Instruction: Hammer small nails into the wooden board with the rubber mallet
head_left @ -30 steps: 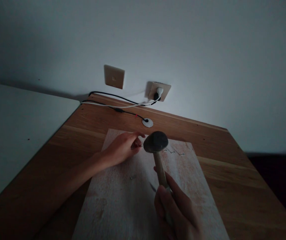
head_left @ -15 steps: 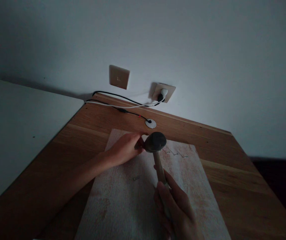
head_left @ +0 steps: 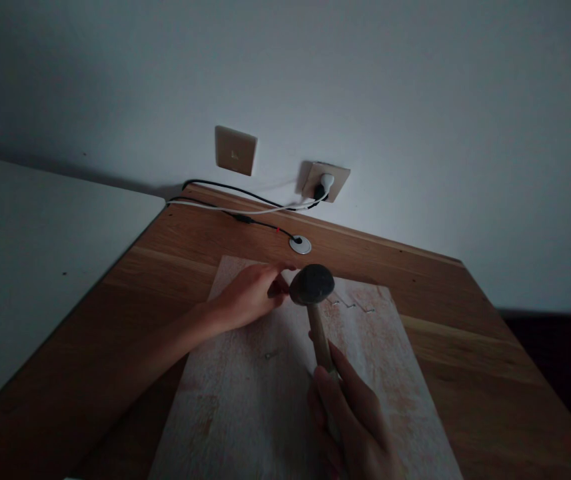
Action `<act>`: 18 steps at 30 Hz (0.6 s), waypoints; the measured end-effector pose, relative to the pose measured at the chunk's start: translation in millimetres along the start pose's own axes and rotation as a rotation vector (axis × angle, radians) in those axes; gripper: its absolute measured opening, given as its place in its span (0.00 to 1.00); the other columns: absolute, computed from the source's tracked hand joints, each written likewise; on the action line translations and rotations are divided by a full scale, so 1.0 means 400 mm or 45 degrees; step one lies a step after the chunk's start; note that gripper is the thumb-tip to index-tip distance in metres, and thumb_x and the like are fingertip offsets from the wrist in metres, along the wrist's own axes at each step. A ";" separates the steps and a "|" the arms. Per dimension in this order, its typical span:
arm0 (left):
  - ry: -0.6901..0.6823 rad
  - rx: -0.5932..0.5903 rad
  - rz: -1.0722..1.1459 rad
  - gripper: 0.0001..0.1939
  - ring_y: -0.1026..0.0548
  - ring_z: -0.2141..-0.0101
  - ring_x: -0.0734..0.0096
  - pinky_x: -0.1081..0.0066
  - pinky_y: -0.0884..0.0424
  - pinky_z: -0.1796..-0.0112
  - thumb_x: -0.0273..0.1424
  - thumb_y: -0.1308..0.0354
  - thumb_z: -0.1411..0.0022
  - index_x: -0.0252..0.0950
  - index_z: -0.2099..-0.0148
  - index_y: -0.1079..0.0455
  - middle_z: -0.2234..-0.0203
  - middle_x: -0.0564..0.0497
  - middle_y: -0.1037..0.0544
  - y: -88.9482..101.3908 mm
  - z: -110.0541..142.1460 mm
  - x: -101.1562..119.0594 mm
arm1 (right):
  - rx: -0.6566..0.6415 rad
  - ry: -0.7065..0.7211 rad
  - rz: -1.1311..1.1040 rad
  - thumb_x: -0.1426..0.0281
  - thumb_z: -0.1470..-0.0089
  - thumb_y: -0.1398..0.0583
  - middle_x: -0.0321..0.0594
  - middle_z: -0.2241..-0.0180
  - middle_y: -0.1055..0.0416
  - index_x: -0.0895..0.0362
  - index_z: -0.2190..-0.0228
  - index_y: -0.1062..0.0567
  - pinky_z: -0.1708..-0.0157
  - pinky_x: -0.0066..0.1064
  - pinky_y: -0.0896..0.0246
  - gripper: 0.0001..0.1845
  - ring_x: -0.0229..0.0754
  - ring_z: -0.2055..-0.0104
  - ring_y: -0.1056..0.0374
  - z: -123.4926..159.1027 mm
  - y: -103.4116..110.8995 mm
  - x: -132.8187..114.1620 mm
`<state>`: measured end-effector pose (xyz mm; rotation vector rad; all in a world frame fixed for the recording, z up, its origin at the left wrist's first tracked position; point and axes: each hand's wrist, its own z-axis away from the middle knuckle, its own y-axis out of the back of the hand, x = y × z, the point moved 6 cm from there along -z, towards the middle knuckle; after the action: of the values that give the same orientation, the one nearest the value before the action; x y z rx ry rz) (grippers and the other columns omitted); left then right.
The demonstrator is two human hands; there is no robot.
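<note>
My right hand is wrapped round the wooden handle of a mallet, whose dark rounded head hovers over the far part of a pale board lying on the wooden table. My left hand rests on the board just left of the mallet head, fingertips pinched together on something too small to make out. A loose nail lies on the board between my hands. A few nails stand in the board's far right part.
Black and white cables run along the table's far edge to a wall socket. A round metal grommet sits behind the board. A blank wall plate is left of the socket. A white surface adjoins on the left.
The mallet head dropped slightly toward my left fingertips and has since held almost steady. The view shifted a little. My left hand stays pinched in place.
</note>
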<state>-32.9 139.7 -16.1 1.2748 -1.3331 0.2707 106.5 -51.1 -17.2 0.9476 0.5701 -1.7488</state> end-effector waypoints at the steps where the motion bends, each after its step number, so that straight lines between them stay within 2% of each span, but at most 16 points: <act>1: 0.006 -0.001 -0.008 0.29 0.16 0.62 0.64 0.66 0.24 0.57 0.16 0.35 0.41 0.37 0.39 0.27 0.64 0.51 0.13 0.001 0.000 0.001 | -0.003 -0.001 0.001 0.39 0.51 0.30 0.27 0.78 0.30 0.53 0.33 0.33 0.88 0.19 0.51 0.53 0.28 0.87 0.46 -0.003 -0.001 0.003; 8: 0.012 0.018 -0.057 0.29 0.18 0.62 0.64 0.66 0.25 0.57 0.17 0.33 0.43 0.37 0.40 0.26 0.60 0.50 0.14 0.007 0.000 0.003 | -0.012 -0.007 0.020 0.39 0.52 0.29 0.26 0.79 0.32 0.55 0.35 0.32 0.89 0.19 0.51 0.53 0.28 0.87 0.45 -0.007 -0.005 -0.007; 14: 0.000 0.009 0.016 0.30 0.17 0.62 0.66 0.67 0.25 0.58 0.19 0.34 0.39 0.39 0.36 0.30 0.63 0.52 0.15 0.000 0.002 -0.009 | -0.069 0.002 -0.102 0.41 0.51 0.28 0.26 0.79 0.33 0.55 0.34 0.33 0.89 0.19 0.54 0.53 0.27 0.86 0.50 0.007 -0.011 -0.022; 18: -0.006 0.018 0.037 0.30 0.18 0.62 0.68 0.67 0.24 0.58 0.19 0.35 0.39 0.41 0.36 0.30 0.62 0.54 0.15 -0.002 0.002 -0.014 | -0.067 0.014 -0.129 0.41 0.52 0.27 0.27 0.80 0.32 0.55 0.35 0.32 0.88 0.19 0.53 0.53 0.28 0.86 0.50 0.014 -0.014 -0.027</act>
<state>-34.6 141.3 -21.2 1.2699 -1.3566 0.2979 101.2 -47.1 -5.5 0.9058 0.6784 -1.8101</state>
